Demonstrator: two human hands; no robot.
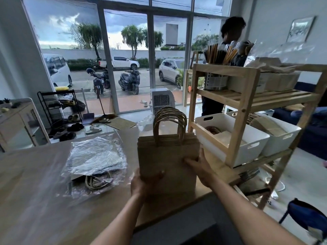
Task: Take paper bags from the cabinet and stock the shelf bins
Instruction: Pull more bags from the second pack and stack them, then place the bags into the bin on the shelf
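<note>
I hold a stack of brown paper bags (168,156) with twisted handles upright above the wooden table (35,191). My left hand (143,184) grips the stack's lower left edge. My right hand (200,167) clasps its right side. To the right stands a wooden shelf (246,96) with two white bins (247,147) on its middle level. The near bin holds a few brown items. The far bin (283,138) holds flat paper bags.
A crumpled clear plastic wrapper (95,160) with more handled bags lies on the table to the left. A person (230,38) stands behind the shelf. The top shelf carries a metal holder of straws (215,80) and cardboard boxes. A blue object (307,216) sits low right.
</note>
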